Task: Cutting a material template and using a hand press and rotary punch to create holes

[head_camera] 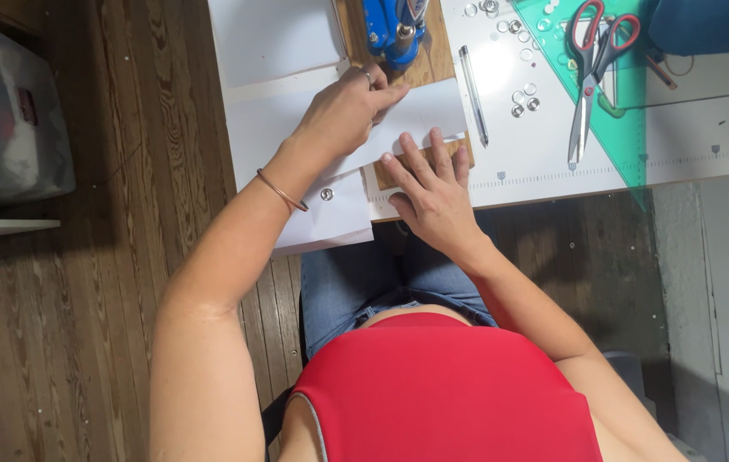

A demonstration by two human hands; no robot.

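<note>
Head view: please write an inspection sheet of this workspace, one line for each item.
Surface: white table with a ruler scale along its near edge.
Job's things: white paper sheet; blue metal press tool on a wooden board; a metal eyelet set in the paper.
Clutter: red-handled scissors, silver pen, loose metal rings, green transparent triangle ruler.
Grips: left hand and right hand press flat on the paper.
Cables: nothing seen.
Surroundings: wooden plank floor.

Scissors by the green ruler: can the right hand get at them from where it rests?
Probably yes. The right hand lies flat on the white paper, and only the pen lies between it and the scissors.
</note>
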